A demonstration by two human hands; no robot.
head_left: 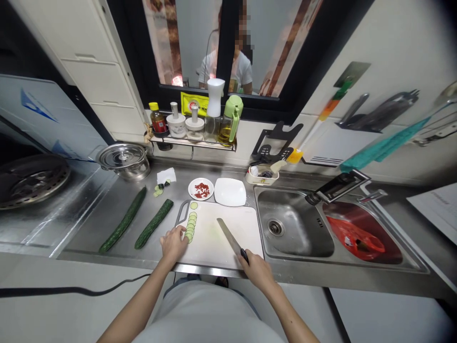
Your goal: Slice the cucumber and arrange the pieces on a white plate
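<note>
A white cutting board with a grey handle lies on the steel counter. Along its left side runs an overlapping row of cucumber slices, with one slice apart at the top. My left hand is at the row's near end, its curled fingertips closed on the lowest slices. On the board's right, my right hand is wrapped round the black handle of a kitchen knife; the blade lies flat over the board, pointing up and left. Left of the board lie a whole cucumber and a shorter cut cucumber.
Behind the board stand a plate of chopped red pieces and a white square plate. Cucumber scraps and a lidded pot are at the left. A sink borders the board's right. Bottles fill a shelf.
</note>
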